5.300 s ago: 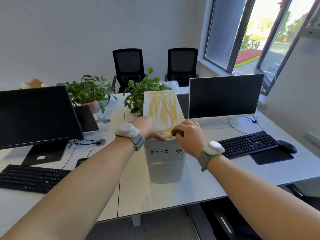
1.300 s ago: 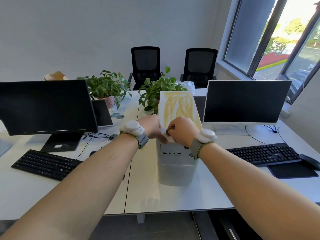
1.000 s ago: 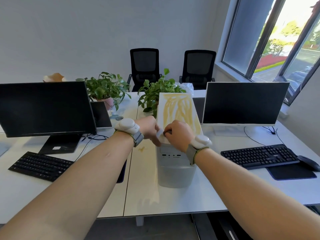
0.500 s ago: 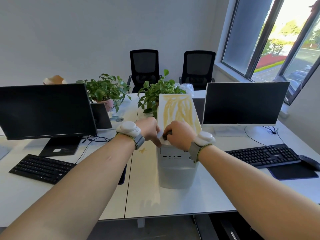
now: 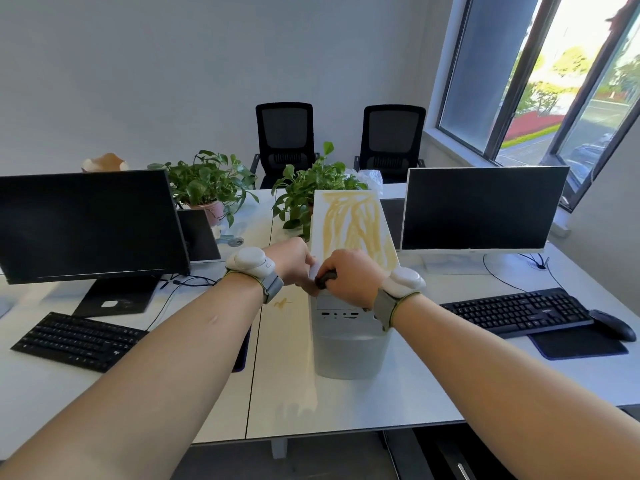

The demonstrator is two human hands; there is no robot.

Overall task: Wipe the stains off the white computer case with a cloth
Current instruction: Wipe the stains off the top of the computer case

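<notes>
**Both hands at the near edge of the stained case top; wiping not yet begun**

My left hand (image 5: 292, 259) and right hand (image 5: 348, 273) meet over the front top edge of the white computer case (image 5: 349, 341), which stands upright on the desk (image 5: 284, 386) between the two monitors. Between the hands shows a small white piece (image 5: 312, 270), which I take to be the cloth. The left fingers are curled against it and appear to pinch it. The right hand is closed round a dark, rounded object (image 5: 327, 279); what it is I cannot tell.

The yellow stains (image 5: 353, 225) streak most of the top panel, running from just beyond my knuckles to the far edge. A small yellow mark (image 5: 282, 302) also lies on the desk, just left of the case.

Handling, as I judge it: the cloth is soft, light and limp, so it wants bunching under flat fingers rather than a pinch at one corner, or it will drag and fold. The case is stiff and heavy enough to stay put under moderate pressure, but it is tall and narrow, so a hard push away from me could tip or slide it. Bracing its near left edge with the free hand would be prudent.

The stained area lies beyond and slightly right of the grip, with nothing in between.
</notes>
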